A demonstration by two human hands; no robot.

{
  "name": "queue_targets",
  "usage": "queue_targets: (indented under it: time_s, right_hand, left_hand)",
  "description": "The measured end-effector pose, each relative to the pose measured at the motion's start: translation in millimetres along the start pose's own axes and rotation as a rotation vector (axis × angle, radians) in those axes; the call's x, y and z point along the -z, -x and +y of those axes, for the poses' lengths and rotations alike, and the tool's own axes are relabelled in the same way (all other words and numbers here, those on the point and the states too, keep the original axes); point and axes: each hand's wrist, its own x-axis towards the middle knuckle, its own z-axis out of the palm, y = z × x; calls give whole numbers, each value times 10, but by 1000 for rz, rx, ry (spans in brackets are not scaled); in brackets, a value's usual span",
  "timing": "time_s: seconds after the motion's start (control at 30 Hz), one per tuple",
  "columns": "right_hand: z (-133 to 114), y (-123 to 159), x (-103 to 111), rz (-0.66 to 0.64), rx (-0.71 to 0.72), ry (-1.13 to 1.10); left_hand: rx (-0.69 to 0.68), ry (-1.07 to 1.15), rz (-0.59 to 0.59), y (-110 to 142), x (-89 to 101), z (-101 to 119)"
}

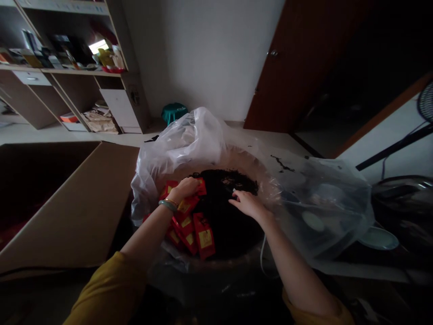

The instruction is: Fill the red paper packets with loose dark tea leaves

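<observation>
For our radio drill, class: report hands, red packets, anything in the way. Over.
Left hand on red packets. Right hand above dark loose material, with small pale item. Plastic sheeting around, blocking neither.

Looks like a room in a home, dim. Beyond the left hand (186, 188), far back: shelf-and-cabinet unit (120, 106) with a drawer (32, 78), household-type clutter on its shelves. Plain pale wall (203, 54) straight ahead of the hands. Past the right hand (249, 204): reddish-brown door (282, 76) with a round knob (273, 53); what looks like a fan (426, 103) at far right. Work corner too: big open carton (71, 198) left of the hands, plastic-lined tub (149, 164) under them, red packets (204, 238) inside.
</observation>
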Motion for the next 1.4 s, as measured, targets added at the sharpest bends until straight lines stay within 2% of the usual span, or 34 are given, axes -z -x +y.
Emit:
queue_targets:
  time_s: [0.17,0.27,0.33,0.43,0.5,0.57,0.67,0.77,0.83,0.9,1.0,1.13,1.27,1.4]
  right_hand:
    - [-4,-10,-27,34,86,-62]
    - [-12,-33,-59,106,131,-144]
    - [-46,-49,-87,221,213,-259]
    - [-150,-49,-111,446,388,-481]
    - [-232,-22,-100,530,485,-590]
    - [-298,23,-72,550,512,-667]
    - [-346,99,-29,511,416,-791]
    - [-350,163,-3,510,361,-861]
    - [-349,201,18,623,405,-784]
    - [-355,242,50,755,485,-604]
    - [-384,302,94,874,597,-324]
    - [-409,321,66,1007,674,-150]
    - [-369,263,-25,1019,700,-112]
    - [-349,223,-73,973,706,-158]
  left_hand:
    - [21,-84,7,7,31,41]
    - [64,-107,52,52,149,82]
    - [84,-113,100,116,282,147]
    - [46,-92,200,268,498,328]
    - [-107,49,363,387,591,481]
    - [-214,262,466,497,602,624]
    - [-154,678,540,610,465,772]
    - [-19,1013,454,663,256,848]
    - [58,1080,456,688,163,879]
    - [98,1055,496,714,134,905]
    - [114,1043,516,753,168,945]
    - [140,1176,507,782,200,1002]
    - [175,1310,468,781,142,1043]
    - [204,1290,490,760,47,1045]
